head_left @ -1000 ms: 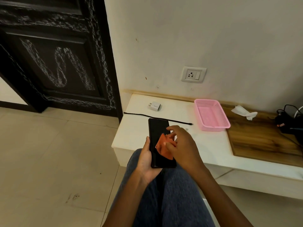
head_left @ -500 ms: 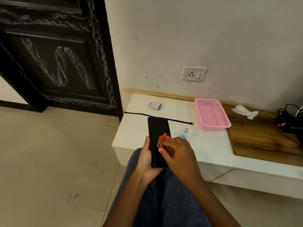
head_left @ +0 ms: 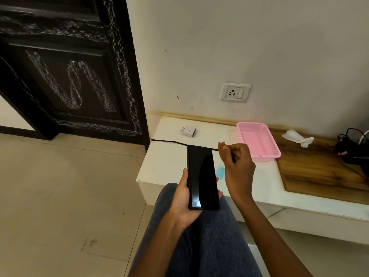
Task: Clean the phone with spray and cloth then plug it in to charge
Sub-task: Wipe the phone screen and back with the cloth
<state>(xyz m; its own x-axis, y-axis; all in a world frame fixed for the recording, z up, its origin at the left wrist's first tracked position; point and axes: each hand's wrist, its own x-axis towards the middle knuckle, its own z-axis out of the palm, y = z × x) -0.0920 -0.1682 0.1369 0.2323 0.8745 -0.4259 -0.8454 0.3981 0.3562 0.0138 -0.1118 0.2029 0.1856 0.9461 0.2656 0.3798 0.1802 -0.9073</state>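
Observation:
My left hand (head_left: 180, 198) grips a black phone (head_left: 201, 176) by its lower half, screen up and dark, above my knee. My right hand (head_left: 236, 166) hovers just right of the phone's top with its fingers curled; I see nothing in it. Its fingertips sit over the right end of the black cable (head_left: 169, 141), which lies across the white ledge (head_left: 165, 166). The orange cloth is out of sight. A bit of blue from the spray bottle (head_left: 220, 172) shows between phone and right hand. A white charger plug (head_left: 188, 130) lies behind the cable. The wall socket (head_left: 235, 92) is above.
A pink basket (head_left: 259, 154) stands to the right of my right hand. Past it, a crumpled white tissue (head_left: 297, 136) and dark cabled gear (head_left: 353, 150) sit on a wooden board (head_left: 319, 172). A black door (head_left: 69, 76) fills the left.
My right hand has left the phone screen and risen to the upper right. The orange cloth it rubbed with is no longer visible. The phone stays in my left hand.

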